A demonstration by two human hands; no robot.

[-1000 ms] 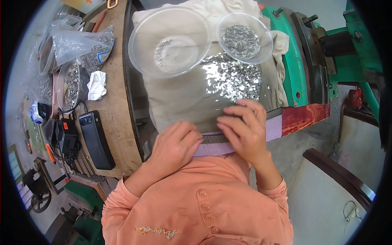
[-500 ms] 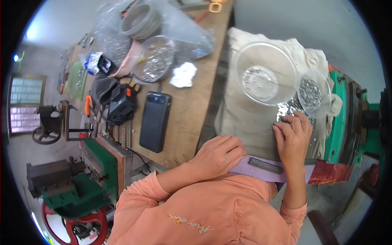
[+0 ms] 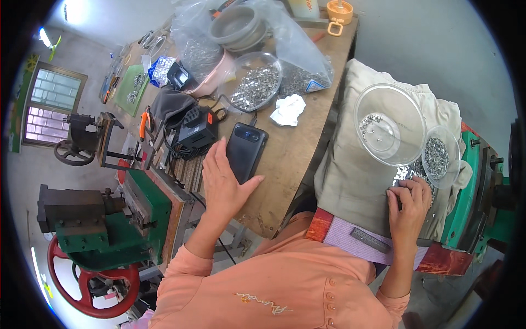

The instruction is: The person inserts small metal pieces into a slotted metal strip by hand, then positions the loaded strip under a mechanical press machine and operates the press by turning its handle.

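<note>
Left of centre in the frame, spreads left hand (image 3: 223, 183) with fingers open around black power bank (image 3: 248, 149). Right of centre, curls fingers of right hand (image 3: 410, 205) at bright metal pieces (image 3: 402, 174) on beige cloth (image 3: 356, 186); cannot tell whether pinching any.

Flat metal chips (image 3: 401, 174) are glinting, glossy, almost mirror-like. Cloth (image 3: 350, 181) beneath is looking matt and creased; lilac fabric (image 3: 342, 233) is showing a ribbed texture. Larger bowl (image 3: 400, 148): clear smooth plastic, its rim catching light. Metal pins (image 3: 436, 159) are giving off a duller sheen. Power bank (image 3: 245, 153) is showing smooth dark casing, faintly shiny. Tabletop (image 3: 290, 159): scuffed matt wood. White wad (image 3: 287, 110) is looking papery, crumpled. Bag (image 3: 290, 44): wrinkled translucent plastic. Handwheel (image 3: 97, 311) is shining with red paint.
</note>
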